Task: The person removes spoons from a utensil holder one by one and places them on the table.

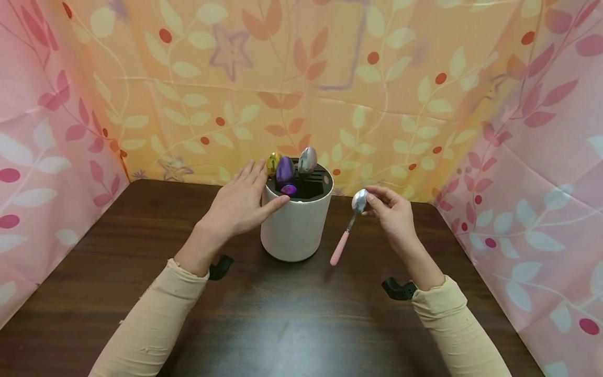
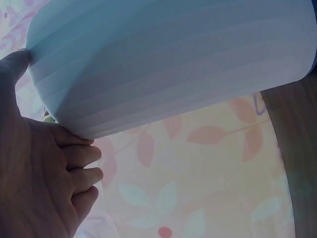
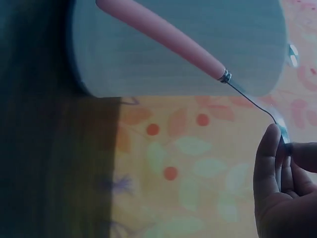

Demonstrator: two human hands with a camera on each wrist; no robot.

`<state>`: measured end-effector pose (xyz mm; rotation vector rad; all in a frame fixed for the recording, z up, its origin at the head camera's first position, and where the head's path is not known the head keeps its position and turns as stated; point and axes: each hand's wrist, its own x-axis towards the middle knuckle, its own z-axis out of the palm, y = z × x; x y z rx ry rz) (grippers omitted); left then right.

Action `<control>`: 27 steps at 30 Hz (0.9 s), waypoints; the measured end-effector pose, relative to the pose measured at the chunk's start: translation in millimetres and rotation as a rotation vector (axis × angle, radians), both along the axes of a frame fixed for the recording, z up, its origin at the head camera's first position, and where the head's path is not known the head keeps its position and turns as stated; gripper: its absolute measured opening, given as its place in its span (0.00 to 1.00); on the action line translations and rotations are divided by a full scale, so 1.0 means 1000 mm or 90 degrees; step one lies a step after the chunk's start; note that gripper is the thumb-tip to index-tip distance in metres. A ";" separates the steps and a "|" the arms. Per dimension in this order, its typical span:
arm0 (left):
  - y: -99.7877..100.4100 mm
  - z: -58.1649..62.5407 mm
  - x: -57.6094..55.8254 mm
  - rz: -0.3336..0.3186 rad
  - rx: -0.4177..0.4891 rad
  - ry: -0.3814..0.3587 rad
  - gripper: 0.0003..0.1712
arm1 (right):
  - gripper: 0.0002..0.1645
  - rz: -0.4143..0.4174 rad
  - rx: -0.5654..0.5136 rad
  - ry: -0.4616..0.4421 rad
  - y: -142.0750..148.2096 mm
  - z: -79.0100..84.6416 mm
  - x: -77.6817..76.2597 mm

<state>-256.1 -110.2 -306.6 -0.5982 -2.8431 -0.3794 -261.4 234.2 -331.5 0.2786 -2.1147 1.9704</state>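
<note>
My right hand (image 1: 393,217) pinches the bowl of a spoon (image 1: 359,201) between thumb and fingers. The spoon's pink handle (image 3: 168,42) slants down and to the left in the head view, clear of the table. A white cylindrical utensil holder (image 1: 294,230) with a black slotted top stands left of the spoon. My left hand (image 1: 237,201) lies with straight fingers against the holder's upper left rim, the thumb across its front edge. Out of the holder's top rise a gold spoon (image 1: 273,163), a purple spoon (image 1: 285,170) and a silver spoon (image 1: 308,160); a shiny purple piece (image 1: 289,189) sits lower.
A dark wooden table (image 1: 292,324) carries the holder near its back edge. Patterned cloth (image 1: 292,68) hangs behind and on both sides. Black wrist mounts sit on the left wrist (image 1: 221,267) and right wrist (image 1: 398,289).
</note>
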 end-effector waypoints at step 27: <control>0.000 -0.001 0.001 0.000 -0.001 0.006 0.60 | 0.20 0.036 0.172 -0.130 -0.010 -0.083 -0.052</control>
